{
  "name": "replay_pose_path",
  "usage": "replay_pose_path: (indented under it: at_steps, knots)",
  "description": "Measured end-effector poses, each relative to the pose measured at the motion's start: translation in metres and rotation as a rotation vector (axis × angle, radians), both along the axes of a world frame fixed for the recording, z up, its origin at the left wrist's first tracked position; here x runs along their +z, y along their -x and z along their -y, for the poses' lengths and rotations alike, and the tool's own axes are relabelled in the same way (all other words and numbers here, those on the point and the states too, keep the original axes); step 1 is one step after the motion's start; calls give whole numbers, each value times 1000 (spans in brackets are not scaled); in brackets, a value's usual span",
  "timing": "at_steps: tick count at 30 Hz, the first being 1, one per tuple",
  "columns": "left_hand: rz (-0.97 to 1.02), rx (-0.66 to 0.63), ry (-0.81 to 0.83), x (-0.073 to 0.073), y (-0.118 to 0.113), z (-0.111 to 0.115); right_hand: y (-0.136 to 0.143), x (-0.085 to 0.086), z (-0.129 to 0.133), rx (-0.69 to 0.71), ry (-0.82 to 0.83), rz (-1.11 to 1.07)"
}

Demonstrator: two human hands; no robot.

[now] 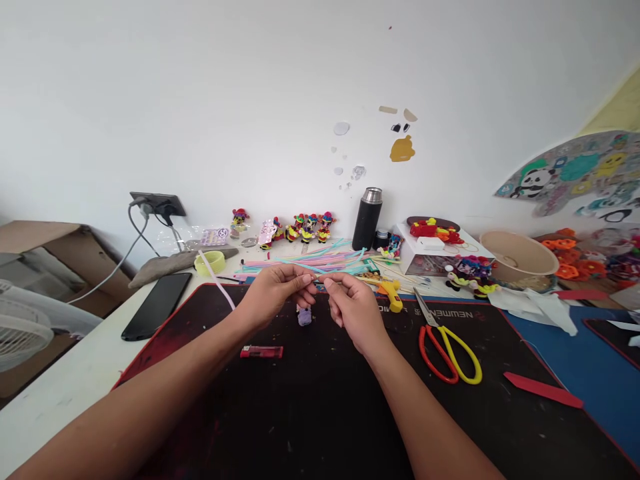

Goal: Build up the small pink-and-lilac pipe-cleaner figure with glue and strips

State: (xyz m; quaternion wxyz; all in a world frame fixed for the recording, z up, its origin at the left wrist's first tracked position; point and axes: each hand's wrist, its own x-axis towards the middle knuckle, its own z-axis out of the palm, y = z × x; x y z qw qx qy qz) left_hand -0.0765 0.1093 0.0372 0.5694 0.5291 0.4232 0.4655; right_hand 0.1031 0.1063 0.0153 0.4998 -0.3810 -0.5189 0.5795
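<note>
My left hand [277,293] and my right hand [356,308] meet fingertip to fingertip above the dark mat [300,413]. Each is closed in a pinch, and something very thin seems to run between them, too small to name. Just below the fingers is a small fuzzy purple piece [304,315]; whether it hangs or lies on the mat I cannot tell. A pale lilac pipe cleaner [217,280] slants down behind my left wrist. Nearer me lies a red lighter [261,352]. To the right of my right hand are scissors [447,340] with one red and one yellow handle.
Behind the hands lie pastel pipe cleaners [300,259], a black flask [367,220] and several small figures [310,229]. A yellow glue gun [393,293] sits near the scissors. A phone [156,307] and fan [30,327] are left; a red strip [543,390] and beige bowl [520,255] right.
</note>
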Motion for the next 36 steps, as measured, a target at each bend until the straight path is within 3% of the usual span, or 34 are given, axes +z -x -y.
replay_pose_path:
  at_steps: [10, 28, 36]
  knots:
    - [31, 35, 41, -3, -4, 0, 0, 1, 1, -37, -51, 48]
    - [-64, -45, 99, -1, -4, 2, 0, -3, 5, -89, -254, 284]
    - [-40, -56, 106, 3, -1, 2, -1, -2, 5, -90, -215, 261]
